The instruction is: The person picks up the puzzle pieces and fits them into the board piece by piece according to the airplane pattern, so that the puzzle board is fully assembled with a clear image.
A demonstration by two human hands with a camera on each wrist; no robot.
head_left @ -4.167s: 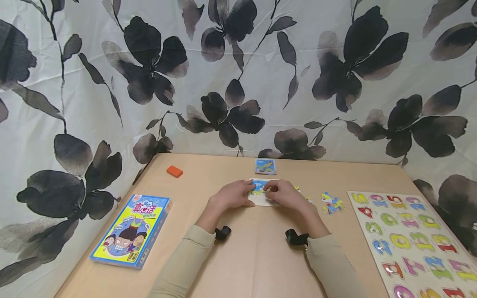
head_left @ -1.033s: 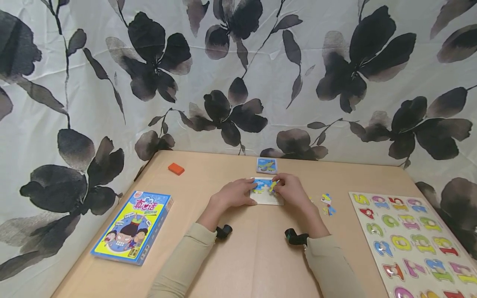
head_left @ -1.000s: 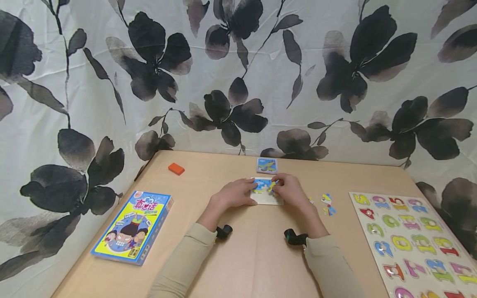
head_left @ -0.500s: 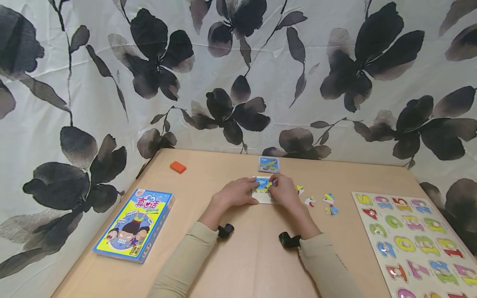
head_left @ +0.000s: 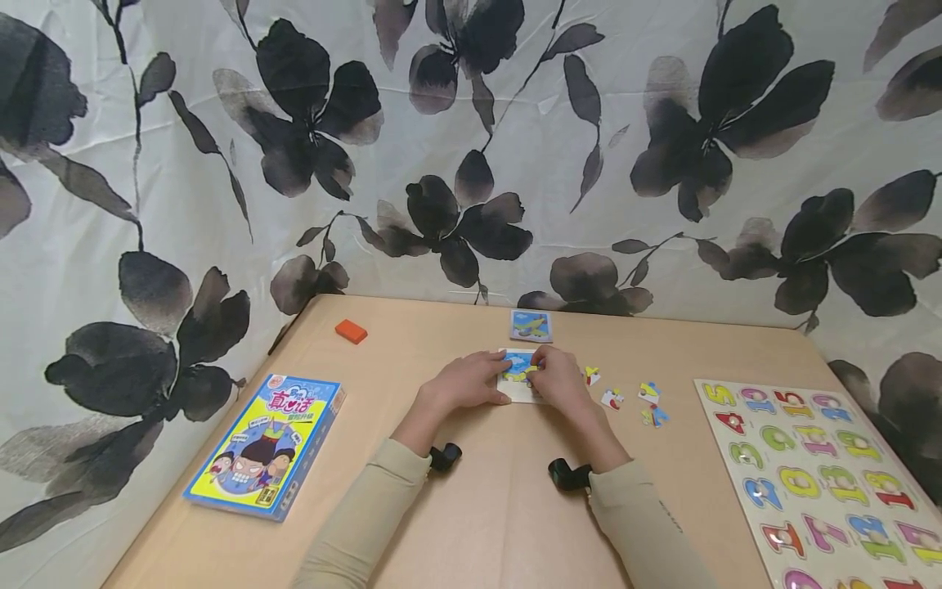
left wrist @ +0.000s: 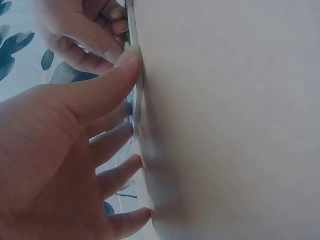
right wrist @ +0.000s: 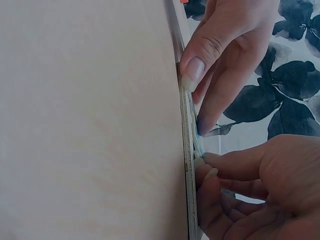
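The white puzzle board (head_left: 514, 393) lies flat on the table, its upper part covered by blue and yellow jigsaw pieces. My left hand (head_left: 469, 381) rests at the board's left end, fingers spread and fairly straight. In the left wrist view, its thumb (left wrist: 107, 90) presses along the near edge. Over the board's right half, my right hand (head_left: 561, 378) pinches a small yellow jigsaw piece (head_left: 531, 369) between thumb and fingers, mostly hidden by the fingertips. From the right wrist camera, the curled fingers (right wrist: 212, 200) stand right at the board's surface.
Several loose jigsaw pieces (head_left: 650, 393) lie right of the board. Behind it is a small airplane picture card (head_left: 531, 325). An orange block (head_left: 351, 330) sits back left, a blue-yellow game box (head_left: 265, 446) at left, and a large number sheet (head_left: 817, 466) at right.
Since about four seconds ago, a yellow piece has been taken from the loose cluster to the board. Over the last second the right hand shifted slightly left and downward; the left hand stayed put.
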